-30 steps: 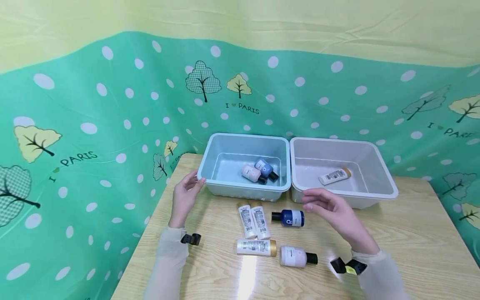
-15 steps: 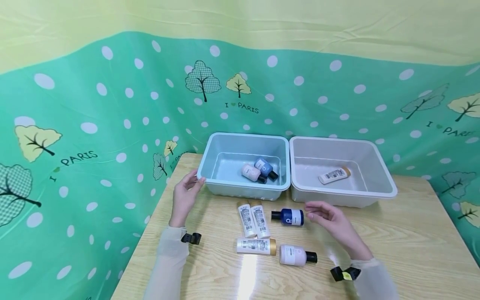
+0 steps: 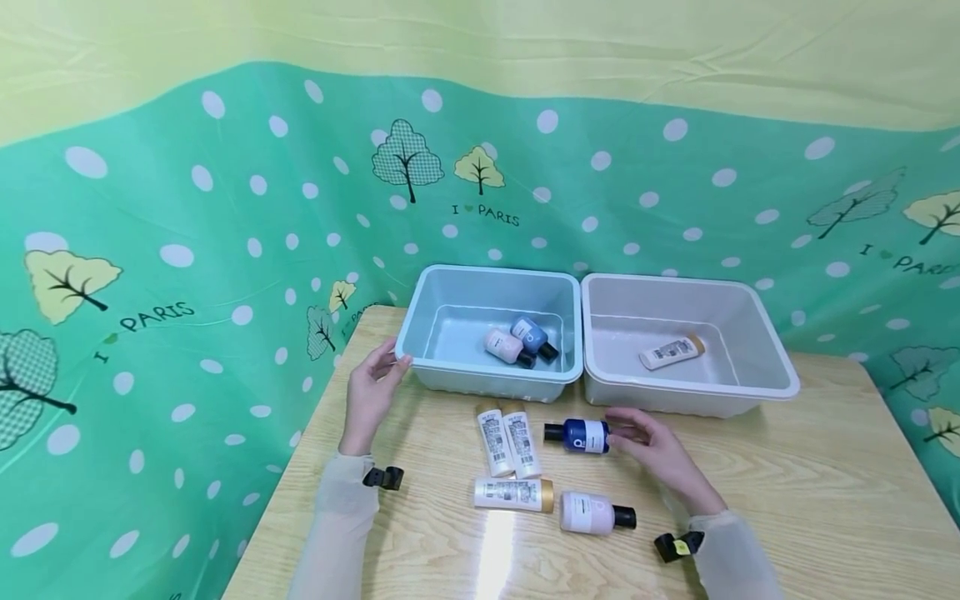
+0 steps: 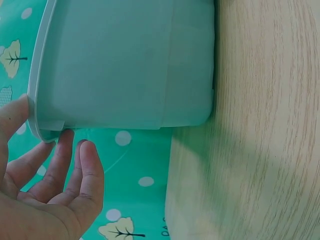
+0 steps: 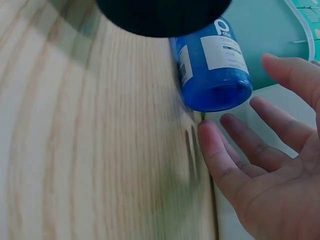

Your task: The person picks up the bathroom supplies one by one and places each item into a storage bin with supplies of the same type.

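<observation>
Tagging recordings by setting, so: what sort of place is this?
Probably a makeshift indoor workstation: printed cloth hangs behind a wooden table with a blue bin and a gray bin side by side.

The wood-grain desk [image 3: 817,483] carries a blue bin [image 3: 483,382] and a grey bin [image 3: 667,397], side by side. In front lie two tubes [image 3: 522,446] together, a third tube [image 3: 506,493] set crosswise, a blue bottle [image 3: 577,435] and a pink bottle [image 3: 587,512].
</observation>
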A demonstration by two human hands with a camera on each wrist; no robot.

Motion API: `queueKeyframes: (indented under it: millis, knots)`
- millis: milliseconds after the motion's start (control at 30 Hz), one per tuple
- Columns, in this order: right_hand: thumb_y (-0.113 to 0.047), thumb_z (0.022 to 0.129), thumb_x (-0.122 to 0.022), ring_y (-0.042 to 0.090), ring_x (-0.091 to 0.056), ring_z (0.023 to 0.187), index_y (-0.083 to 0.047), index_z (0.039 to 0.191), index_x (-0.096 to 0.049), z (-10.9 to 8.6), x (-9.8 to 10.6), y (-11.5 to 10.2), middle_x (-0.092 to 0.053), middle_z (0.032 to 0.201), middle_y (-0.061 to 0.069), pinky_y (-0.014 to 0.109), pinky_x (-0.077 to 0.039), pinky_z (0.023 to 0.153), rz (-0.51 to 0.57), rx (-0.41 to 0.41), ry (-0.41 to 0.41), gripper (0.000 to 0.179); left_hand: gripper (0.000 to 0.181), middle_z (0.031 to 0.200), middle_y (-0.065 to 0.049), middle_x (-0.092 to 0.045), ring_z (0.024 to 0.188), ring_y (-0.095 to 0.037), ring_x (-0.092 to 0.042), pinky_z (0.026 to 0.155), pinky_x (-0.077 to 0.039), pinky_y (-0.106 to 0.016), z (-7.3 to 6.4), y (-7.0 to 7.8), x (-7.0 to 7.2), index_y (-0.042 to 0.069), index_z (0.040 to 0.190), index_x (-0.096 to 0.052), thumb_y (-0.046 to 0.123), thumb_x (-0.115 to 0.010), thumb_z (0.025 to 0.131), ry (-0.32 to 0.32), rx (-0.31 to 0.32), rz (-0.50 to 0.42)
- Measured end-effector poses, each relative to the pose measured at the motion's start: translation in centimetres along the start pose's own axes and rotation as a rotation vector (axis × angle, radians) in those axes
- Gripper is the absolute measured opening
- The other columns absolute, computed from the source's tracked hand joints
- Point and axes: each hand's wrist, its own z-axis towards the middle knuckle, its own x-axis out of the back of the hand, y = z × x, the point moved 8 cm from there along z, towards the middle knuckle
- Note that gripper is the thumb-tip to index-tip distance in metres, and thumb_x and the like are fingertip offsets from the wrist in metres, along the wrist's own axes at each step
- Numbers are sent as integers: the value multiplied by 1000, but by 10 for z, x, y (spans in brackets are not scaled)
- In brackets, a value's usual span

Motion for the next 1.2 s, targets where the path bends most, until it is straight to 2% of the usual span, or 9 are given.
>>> queueKeyframes:
  millis: [333,700,967,1200]
  knots:
    - [-18,89,-78,34,-56,119,-5,144,-50,7,-10,11,-52,142,18,31,-50,95,-31,-50,-56,63,57,117,-12,-67,106,-25,-62,79,-57,-22,-2,-2,-1,14,140,-59,42,-73,92,-1,11,-11]
    - [-19,89,-78,33,-56,120,-2,143,-50,9,-11,20,-53,141,20,28,-51,94,13,-86,-61,63,54,118,-16,-66,106,-28,-62,78,-57,-20,-4,-2,-1,12,141,-58,36,-72,94,-1,1,-25]
    - [-20,88,-79,33,-56,119,-1,143,-49,9,-10,19,-55,136,21,26,-51,93,32,-111,-31,66,58,116,-11,-67,104,-24,-62,79,-58,-24,-2,-3,-2,14,139,-60,43,-73,91,8,0,-25]
    - [-18,89,-79,32,-60,114,2,141,-49,9,-6,21,-54,135,24,25,-54,89,90,-146,26,63,55,118,-13,-67,103,-25,-63,78,-59,-26,-2,-1,-2,12,140,-59,37,-73,93,6,4,-53]
